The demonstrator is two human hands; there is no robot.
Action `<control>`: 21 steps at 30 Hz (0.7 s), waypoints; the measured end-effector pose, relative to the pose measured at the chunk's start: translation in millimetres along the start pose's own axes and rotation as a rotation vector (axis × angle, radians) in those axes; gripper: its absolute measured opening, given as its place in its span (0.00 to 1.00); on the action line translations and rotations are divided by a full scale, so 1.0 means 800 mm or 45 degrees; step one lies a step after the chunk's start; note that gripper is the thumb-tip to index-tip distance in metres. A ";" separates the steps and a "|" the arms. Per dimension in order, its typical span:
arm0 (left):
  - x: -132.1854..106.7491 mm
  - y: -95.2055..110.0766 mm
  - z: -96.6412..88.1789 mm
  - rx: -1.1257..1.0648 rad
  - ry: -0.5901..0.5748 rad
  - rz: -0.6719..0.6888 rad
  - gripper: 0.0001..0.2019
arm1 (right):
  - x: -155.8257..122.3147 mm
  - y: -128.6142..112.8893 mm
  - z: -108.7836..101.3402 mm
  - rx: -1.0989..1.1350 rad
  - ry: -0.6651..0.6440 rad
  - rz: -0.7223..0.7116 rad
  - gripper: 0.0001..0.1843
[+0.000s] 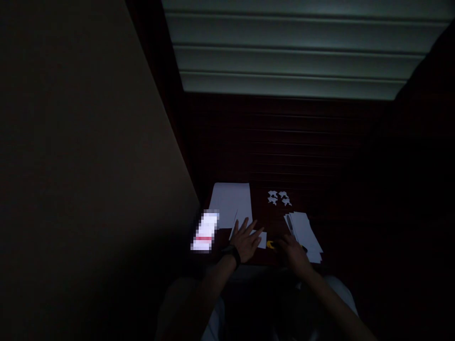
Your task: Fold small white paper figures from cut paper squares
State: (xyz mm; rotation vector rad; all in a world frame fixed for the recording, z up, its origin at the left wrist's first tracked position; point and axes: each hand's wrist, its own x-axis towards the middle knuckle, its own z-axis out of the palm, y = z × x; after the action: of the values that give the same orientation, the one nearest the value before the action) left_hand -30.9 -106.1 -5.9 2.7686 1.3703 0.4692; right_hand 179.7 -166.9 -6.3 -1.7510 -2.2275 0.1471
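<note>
My left hand (245, 241) lies palm down with its fingers spread, over a small white paper piece (262, 239) and the near edge of a larger white sheet (232, 201). A dark watch or band is on that wrist. My right hand (290, 251) is low over the dark table with its fingers bent, at a yellow curved object (270, 245). Dim light hides that object's kind and most of its shape; the fingers appear closed on it. A small black end shows on the other side of this hand, beside the stack of paper (305, 232).
Several small cut paper shapes (279, 197) lie at the back of the table. A lit, blurred-out phone-like screen (205, 231) is at the left edge. A wall (106, 142) rises close on the left; a slatted shutter (284, 52) is beyond the table.
</note>
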 end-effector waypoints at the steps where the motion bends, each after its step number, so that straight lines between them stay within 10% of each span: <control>1: 0.000 -0.001 0.004 0.004 -0.008 -0.007 0.21 | -0.001 -0.001 -0.001 0.003 -0.004 -0.008 0.15; 21: -0.002 0.000 0.007 0.005 -0.004 -0.042 0.22 | -0.014 -0.020 0.007 0.022 0.046 -0.030 0.20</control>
State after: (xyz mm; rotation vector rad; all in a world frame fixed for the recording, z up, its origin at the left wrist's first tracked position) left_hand -30.1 -106.8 -11.7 2.7436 1.4157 0.4610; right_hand 165.5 -181.1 -9.0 -1.7047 -2.2136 0.1275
